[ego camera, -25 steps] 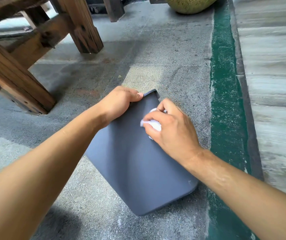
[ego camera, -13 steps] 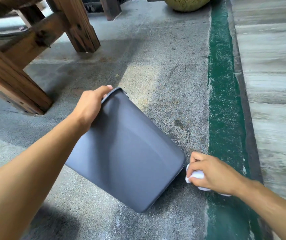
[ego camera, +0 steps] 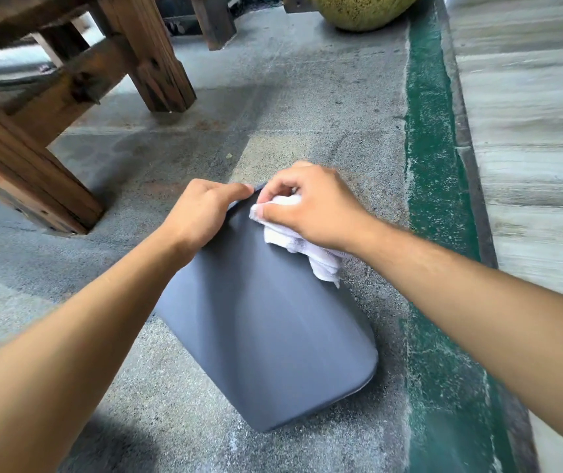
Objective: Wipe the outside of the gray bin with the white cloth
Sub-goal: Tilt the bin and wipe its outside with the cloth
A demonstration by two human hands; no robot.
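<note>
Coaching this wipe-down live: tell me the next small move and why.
Probably draw the white cloth down the gray bin toward its base. The right hand grips the cloth at the far rim, the left hand holds that rim, and the broad side below lies exposed.

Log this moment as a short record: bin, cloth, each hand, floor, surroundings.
bin: gray bin lying tipped on the floor, one broad side facing up
cloth: white cloth bunched, pressed on the bin's upper side near its far edge
right hand: right hand holds the cloth in a curled grip
left hand: left hand grips the bin's far edge
floor: concrete floor with a green painted strip
surroundings: wooden legs to the left; yellow-green round object at the top
</note>
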